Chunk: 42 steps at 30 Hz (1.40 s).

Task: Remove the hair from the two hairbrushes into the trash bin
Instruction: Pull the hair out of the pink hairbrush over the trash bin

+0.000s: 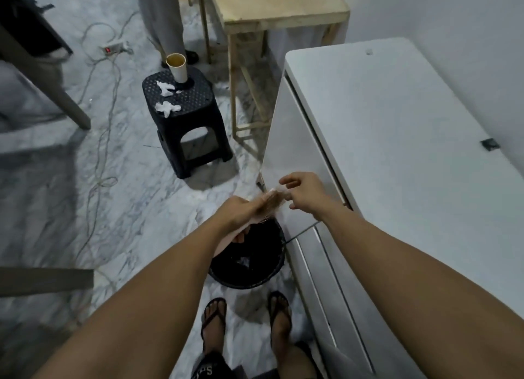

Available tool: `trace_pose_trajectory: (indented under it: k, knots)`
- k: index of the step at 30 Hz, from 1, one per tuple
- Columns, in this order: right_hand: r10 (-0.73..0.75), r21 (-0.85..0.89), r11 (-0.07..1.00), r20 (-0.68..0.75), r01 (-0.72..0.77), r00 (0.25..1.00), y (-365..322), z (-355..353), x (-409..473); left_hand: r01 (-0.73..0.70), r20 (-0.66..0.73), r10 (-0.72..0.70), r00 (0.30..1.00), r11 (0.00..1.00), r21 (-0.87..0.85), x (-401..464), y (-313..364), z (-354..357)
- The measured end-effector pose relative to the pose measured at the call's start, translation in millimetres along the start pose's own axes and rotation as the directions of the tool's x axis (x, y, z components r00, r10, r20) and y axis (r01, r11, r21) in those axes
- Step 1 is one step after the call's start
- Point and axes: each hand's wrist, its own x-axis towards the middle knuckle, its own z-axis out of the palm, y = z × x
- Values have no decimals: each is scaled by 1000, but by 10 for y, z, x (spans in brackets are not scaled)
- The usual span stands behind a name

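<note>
My left hand [236, 213] grips a pale pink hairbrush [265, 207], held above the black trash bin [249, 276]. Brown hair [273, 201] is tangled in the bristles. My right hand [302, 194] is at the brush's far end, its thumb and fingers pinching at the hair. The brush's handle is mostly hidden under my left hand. The bin stands on the marble floor beside a white table, and something pale lies inside it. I see only one brush.
A white folding table [397, 152] runs along the right. A black stool [187, 118] with a paper cup [177, 67] and tissues stands ahead. Cables [99, 152] cross the floor at left. A wooden table [278, 7] and another person's legs [164, 18] are behind.
</note>
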Motion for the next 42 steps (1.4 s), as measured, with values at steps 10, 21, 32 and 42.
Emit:
trace_pose_trajectory:
  k: [10, 21, 32, 42]
  knots:
    - [7, -30, 1000, 59, -5, 998, 770, 771, 439, 110, -113, -112, 987, 994, -25, 613, -1059, 209]
    - [-96, -285, 947, 186, 147, 978, 2125, 1743, 1292, 113, -194, -113, 974, 994, -10, 1689, -2404, 505]
    - [-292, -257, 892, 300, 372, 908, 3119, 2394, 1642, 141, -300, -111, 947, 986, 83, 2246, -3396, 717]
    - [-373, -342, 834, 227, 432, 900, 3186, 2362, 1737, 180, -198, -150, 969, 973, 142, 2439, -3454, 640]
